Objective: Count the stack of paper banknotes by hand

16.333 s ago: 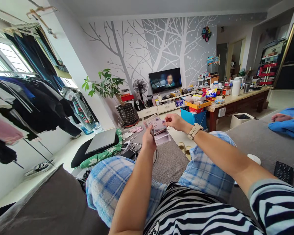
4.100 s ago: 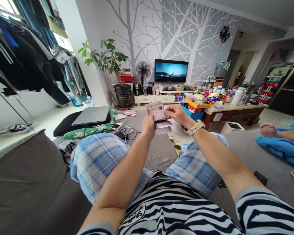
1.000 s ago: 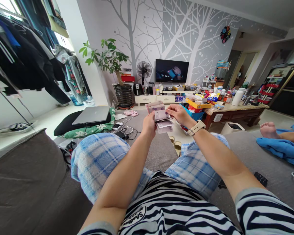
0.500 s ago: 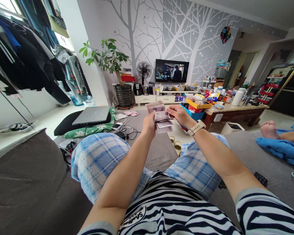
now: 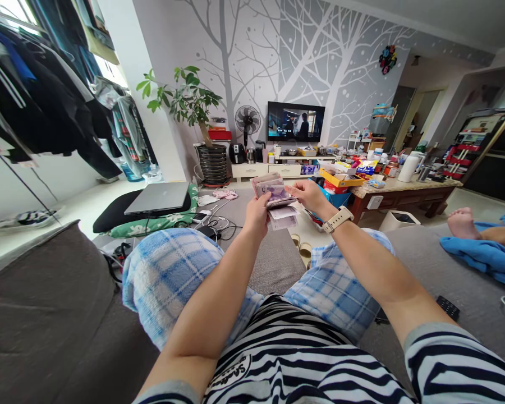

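A fanned stack of pink and purple banknotes (image 5: 276, 192) is held out above my knees, near the middle of the view. My left hand (image 5: 258, 214) is closed round the stack's left side, its thumb lying on top. At the right edge of the notes, my right hand (image 5: 308, 196) pinches them between thumb and fingers. A few looser banknotes (image 5: 284, 219) hang below the stack, under my left hand's grip. A pale watch (image 5: 338, 219) is on my right wrist.
A closed laptop (image 5: 157, 198) lies on cushions at the left, with cables beside it. At the right stands a cluttered table (image 5: 398, 192), a white bin (image 5: 398, 220) before it. Another person's foot (image 5: 463, 223) and a blue cloth (image 5: 480, 255) are on the sofa at far right.
The upright note between my hands has gone down flat onto the stack, and my left thumb now lies over the notes. My right hand has shifted slightly.
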The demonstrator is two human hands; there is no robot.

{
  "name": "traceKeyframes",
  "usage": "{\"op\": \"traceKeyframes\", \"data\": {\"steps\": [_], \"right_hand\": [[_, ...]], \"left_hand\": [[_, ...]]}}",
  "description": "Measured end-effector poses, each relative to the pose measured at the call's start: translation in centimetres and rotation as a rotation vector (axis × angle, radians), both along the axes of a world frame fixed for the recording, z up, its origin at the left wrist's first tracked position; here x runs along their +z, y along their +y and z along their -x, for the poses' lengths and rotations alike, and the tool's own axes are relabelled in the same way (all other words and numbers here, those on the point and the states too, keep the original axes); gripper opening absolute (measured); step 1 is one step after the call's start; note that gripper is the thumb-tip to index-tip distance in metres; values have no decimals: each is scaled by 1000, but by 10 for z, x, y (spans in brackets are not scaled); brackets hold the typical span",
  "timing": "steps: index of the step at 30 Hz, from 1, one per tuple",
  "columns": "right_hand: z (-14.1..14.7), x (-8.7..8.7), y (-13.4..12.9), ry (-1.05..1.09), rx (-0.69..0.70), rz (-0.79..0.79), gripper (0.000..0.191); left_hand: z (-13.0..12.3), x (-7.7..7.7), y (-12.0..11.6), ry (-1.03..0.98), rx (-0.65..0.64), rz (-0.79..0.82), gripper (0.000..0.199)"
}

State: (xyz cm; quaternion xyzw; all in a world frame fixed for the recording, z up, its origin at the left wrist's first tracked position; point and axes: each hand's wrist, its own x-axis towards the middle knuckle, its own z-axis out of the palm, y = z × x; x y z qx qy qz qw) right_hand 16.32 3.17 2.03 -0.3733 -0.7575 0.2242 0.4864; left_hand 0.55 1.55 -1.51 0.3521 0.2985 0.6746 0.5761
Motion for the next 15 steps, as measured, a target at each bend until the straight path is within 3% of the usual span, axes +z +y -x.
{"op": "traceKeyframes", "data": {"steps": [3,8,15], "right_hand": [[-1,-2,4,-28,-36,11,46],[1,-2,3,-77,15,-34,41],[1,-1,4,-74,27,-43,39]], "left_hand": [[0,-1,0,8,-3,-29,30],[-1,-2,0,28,0,-48,32],[-1,-3,4,9,5,11,32]]}}
